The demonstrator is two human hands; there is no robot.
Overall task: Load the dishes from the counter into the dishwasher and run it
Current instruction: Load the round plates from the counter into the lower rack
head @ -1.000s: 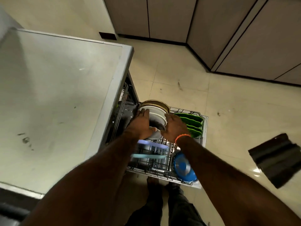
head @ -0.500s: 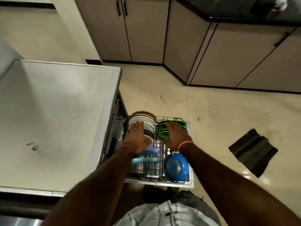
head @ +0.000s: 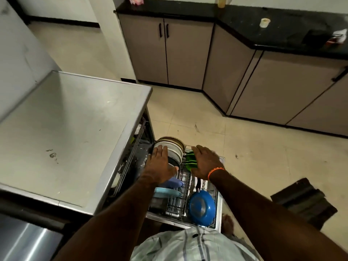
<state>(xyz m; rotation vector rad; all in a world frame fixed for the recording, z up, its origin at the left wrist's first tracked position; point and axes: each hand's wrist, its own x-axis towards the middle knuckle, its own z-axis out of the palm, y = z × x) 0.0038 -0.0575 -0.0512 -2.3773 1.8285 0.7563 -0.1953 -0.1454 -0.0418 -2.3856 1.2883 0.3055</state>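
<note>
In the head view, low centre of the frame, the left hand (head: pixel 159 164) lies flat-fingered on the white bowls (head: pixel 174 150) and the right hand (head: pixel 205 162) likewise on the green plates (head: pixel 190 161), neither gripping, in the pulled-out dishwasher rack (head: pixel 180 202). Pushing the rack in by the dishes could tip them together or chip them.

Beige cabinets (head: pixel 186 53) with black handles (head: pixel 163 30) run along the far wall and turn a corner to the right, under a black worktop (head: pixel 244 17). On the worktop stand a small white cup (head: pixel 264 22), a yellow bottle (head: pixel 222 1) at the top edge and something pink (head: pixel 135 0) at its left end. A dark mat (head: pixel 303 203) lies on the cream tiled floor (head: pixel 263 153) to the right, well apart from the cabinets.
</note>
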